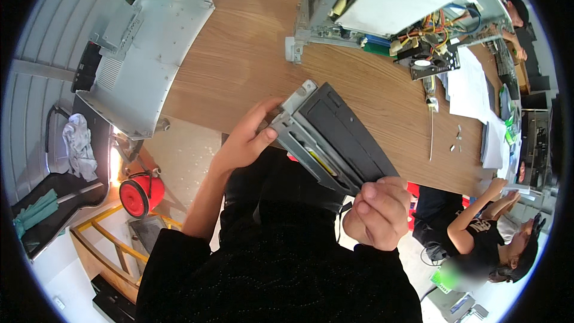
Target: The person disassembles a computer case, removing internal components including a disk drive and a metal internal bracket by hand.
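Note:
Between my two hands, over the front edge of the table, is a computer drive unit (353, 134). It has a long black front panel and a grey metal cage with an open slot, in which a yellow strip shows. The unit is tilted, its upper end to the left. My left hand (246, 137) is closed on the metal end, thumb on top. My right hand (379, 212) pinches the lower right end of the black panel. Beyond the unit stands an opened computer case (388, 6) with loose wires (442, 27) and a black fan (421, 61).
A light grey case cover (152, 54) lies on the table at left. A long screwdriver (431, 125), small loose parts (458, 137) and papers (469, 90) lie at right. Another person (478, 233) sits at the right. A red wheel-like object (136, 196) is on the floor.

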